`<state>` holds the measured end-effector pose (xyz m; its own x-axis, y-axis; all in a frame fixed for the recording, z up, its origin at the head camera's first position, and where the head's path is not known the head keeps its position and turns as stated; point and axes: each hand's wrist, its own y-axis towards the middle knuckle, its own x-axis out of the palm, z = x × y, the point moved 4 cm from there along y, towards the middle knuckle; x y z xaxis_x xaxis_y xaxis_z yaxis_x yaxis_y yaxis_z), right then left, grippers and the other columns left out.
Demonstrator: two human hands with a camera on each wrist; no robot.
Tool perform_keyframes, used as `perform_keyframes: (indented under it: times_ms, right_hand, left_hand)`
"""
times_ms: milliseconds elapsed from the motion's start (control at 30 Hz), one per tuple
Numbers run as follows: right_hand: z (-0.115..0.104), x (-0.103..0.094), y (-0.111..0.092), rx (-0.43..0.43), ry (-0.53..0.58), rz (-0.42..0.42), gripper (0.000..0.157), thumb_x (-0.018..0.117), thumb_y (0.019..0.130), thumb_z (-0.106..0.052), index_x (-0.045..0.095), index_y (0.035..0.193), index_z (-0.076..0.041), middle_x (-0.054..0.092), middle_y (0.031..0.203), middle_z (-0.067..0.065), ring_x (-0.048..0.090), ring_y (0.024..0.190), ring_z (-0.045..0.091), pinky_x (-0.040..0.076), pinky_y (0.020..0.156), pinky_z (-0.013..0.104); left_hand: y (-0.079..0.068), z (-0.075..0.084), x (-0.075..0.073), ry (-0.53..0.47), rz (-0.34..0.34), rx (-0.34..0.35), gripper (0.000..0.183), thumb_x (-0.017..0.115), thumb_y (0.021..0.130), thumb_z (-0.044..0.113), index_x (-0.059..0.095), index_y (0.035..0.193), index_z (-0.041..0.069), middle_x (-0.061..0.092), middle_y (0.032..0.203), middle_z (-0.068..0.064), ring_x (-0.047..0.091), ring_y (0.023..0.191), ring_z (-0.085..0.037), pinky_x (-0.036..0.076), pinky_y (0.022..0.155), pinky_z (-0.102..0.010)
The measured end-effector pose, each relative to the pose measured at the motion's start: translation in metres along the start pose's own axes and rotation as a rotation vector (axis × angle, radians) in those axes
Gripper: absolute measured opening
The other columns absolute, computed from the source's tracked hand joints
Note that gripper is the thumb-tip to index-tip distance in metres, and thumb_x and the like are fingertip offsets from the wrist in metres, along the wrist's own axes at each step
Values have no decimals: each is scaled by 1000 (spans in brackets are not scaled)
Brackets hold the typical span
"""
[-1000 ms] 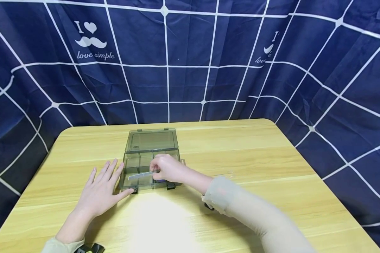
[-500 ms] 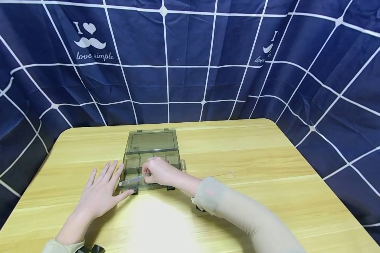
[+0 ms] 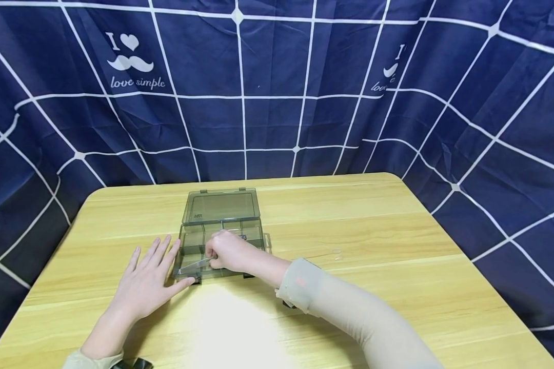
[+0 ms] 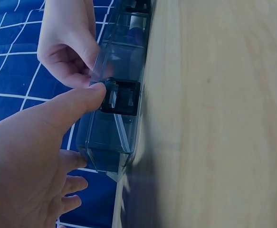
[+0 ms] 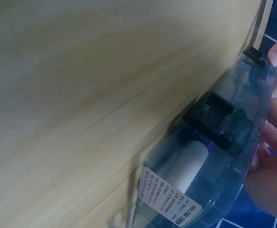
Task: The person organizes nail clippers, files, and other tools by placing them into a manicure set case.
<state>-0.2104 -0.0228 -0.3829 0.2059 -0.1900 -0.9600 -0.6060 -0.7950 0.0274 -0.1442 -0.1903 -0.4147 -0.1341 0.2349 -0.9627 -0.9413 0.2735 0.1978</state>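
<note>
A grey see-through compartment box (image 3: 193, 236) stands on the table with its lid (image 3: 221, 206) laid back. Over its front compartments my right hand (image 3: 228, 251) is curled and pinches a thin, pale flat strip (image 3: 194, 267). The strip slants down into the front left compartment; its exact kind is unclear. My left hand (image 3: 145, 282) lies with spread, straight fingers at the box's left side. Its thumb touches the box by the black front latch (image 4: 120, 97). A white cylinder (image 5: 190, 164) with a purple part lies inside the box's front, seen in the right wrist view.
The wooden table (image 3: 374, 220) reaches back to a blue checked curtain (image 3: 277, 123). Small clear pieces (image 3: 336, 254) lie on the table right of the box. A printed label (image 5: 169, 197) is stuck on the box.
My right hand has moved left and slightly toward the box's front left with the strip, whose far end has dropped into the front left compartment. The left hand has stayed in place.
</note>
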Motion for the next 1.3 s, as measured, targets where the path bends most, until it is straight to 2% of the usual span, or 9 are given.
perform_keyframes:
  times_ms: [233,467,600,700,900,1133,1300]
  right_hand:
    - [0,0,1,11,-33,-12,10,76,82,-16,75,90,-10,68,88,-4,59,82,4,44,86,16]
    - [0,0,1,19,-3,-20,13,75,83,-15,75,94,-8,68,92,-3,59,83,4,45,82,12]
    - [0,-5,-2,1,42,9,15,73,84,-14,74,98,-7,67,96,-1,59,86,6,44,78,9]
    - [1,-14,-8,-29,51,50,16,73,85,-14,73,99,-8,66,97,-1,58,88,7,43,80,10]
    - [13,-43,-30,-44,125,116,23,74,84,-17,71,105,-8,65,100,0,59,93,13,45,83,17]
    - [48,-74,-67,13,283,191,32,75,83,-21,68,112,-7,65,106,2,60,97,19,49,88,31]
    - [72,-88,-96,45,328,269,35,76,82,-20,68,113,-6,67,107,0,60,94,13,50,87,29]
  left_hand:
    - [0,0,-1,-2,-14,-5,94,50,84,71,31,150,8,29,152,-21,23,139,-39,9,110,-60]
    - [0,0,-2,-8,-18,-10,94,49,83,72,30,150,8,29,152,-21,23,139,-39,9,110,-60]
    - [0,0,-2,-8,-13,-10,94,50,83,71,30,150,8,29,152,-21,23,139,-39,9,110,-60]
    - [0,0,-1,-8,-18,-12,94,50,84,71,30,150,9,28,152,-21,23,140,-39,8,111,-60]
    - [0,0,-1,-8,-32,-17,94,48,84,72,28,151,9,27,152,-21,21,140,-39,7,111,-60]
    - [0,1,-2,-15,-38,-18,94,49,84,71,27,151,9,26,153,-21,20,141,-38,5,111,-60]
    - [-1,2,-1,-18,-41,-19,94,48,85,71,27,151,9,26,153,-21,20,141,-39,5,111,-60]
